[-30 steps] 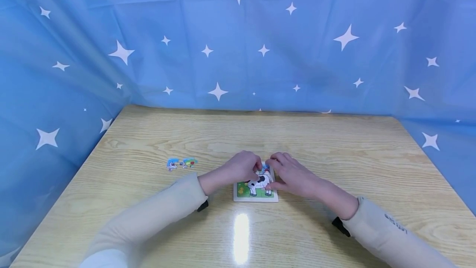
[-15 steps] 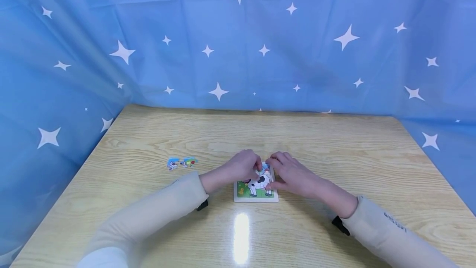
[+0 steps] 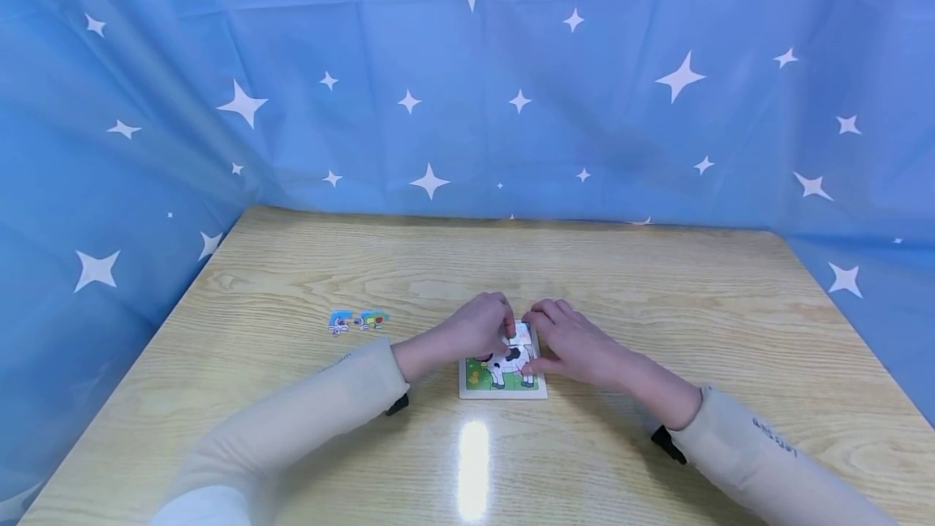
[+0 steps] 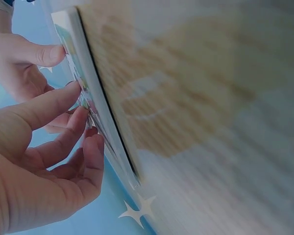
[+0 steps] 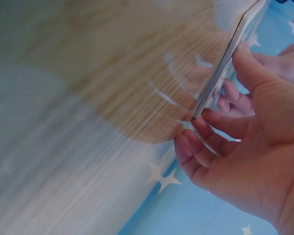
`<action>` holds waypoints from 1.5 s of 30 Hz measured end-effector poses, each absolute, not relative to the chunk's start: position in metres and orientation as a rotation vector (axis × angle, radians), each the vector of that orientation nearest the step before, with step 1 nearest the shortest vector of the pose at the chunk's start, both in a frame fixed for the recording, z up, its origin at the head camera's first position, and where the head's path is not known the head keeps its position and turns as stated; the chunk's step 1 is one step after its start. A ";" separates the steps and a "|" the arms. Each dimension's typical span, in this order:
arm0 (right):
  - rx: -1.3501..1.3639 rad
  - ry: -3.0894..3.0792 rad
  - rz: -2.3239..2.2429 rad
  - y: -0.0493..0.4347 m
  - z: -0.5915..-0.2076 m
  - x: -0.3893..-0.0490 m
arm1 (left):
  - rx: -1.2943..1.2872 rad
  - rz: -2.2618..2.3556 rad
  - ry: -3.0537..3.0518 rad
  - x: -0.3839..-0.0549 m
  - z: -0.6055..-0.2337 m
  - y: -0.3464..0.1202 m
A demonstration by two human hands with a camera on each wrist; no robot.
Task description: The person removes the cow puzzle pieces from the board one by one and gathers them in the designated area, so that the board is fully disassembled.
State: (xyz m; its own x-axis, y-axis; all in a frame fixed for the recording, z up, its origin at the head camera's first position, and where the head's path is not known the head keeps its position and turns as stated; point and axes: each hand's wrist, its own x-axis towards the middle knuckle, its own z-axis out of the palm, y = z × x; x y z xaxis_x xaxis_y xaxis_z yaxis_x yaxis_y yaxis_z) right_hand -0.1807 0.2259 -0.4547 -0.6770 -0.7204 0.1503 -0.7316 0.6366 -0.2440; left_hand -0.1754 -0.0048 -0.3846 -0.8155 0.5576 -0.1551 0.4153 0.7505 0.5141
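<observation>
A jigsaw puzzle board [image 3: 504,384] with a pale rim and a cow picture lies flat on the table. My left hand [image 3: 478,327] reaches over its upper left part, with thumb and fingers curled at a puzzle piece [image 3: 520,335] near the top. That piece looks pale, and the fingers partly hide it. On the other side, my right hand [image 3: 577,347] grips the board's right edge, its thumb over the picture and its fingers around the far corner. Both wrist views show the board edge-on, with the left fingertips [image 4: 81,110] and right fingertips [image 5: 193,122] against it.
Two loose puzzle pieces, one blue and white [image 3: 339,322] and one green and blue [image 3: 374,320], lie on the wooden table [image 3: 621,461] left of the board. A blue star-patterned curtain [image 3: 467,104] hangs behind and beside the table.
The picture near the left fingertips has turned from coloured to pale white. Both hands keep almost the same place, and the board and loose pieces stay put.
</observation>
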 end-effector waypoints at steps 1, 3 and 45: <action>1.249 -2.803 0.443 0.226 -0.454 -0.181 | 0.759 0.682 2.647 -0.176 -0.385 -0.005; 1.259 -2.801 0.445 0.223 -0.447 -0.177 | 0.762 0.686 2.647 -0.176 -0.385 -0.005; 1.229 -2.890 0.371 0.206 -0.397 -0.152 | 0.618 1.081 2.539 -0.180 -0.377 -0.016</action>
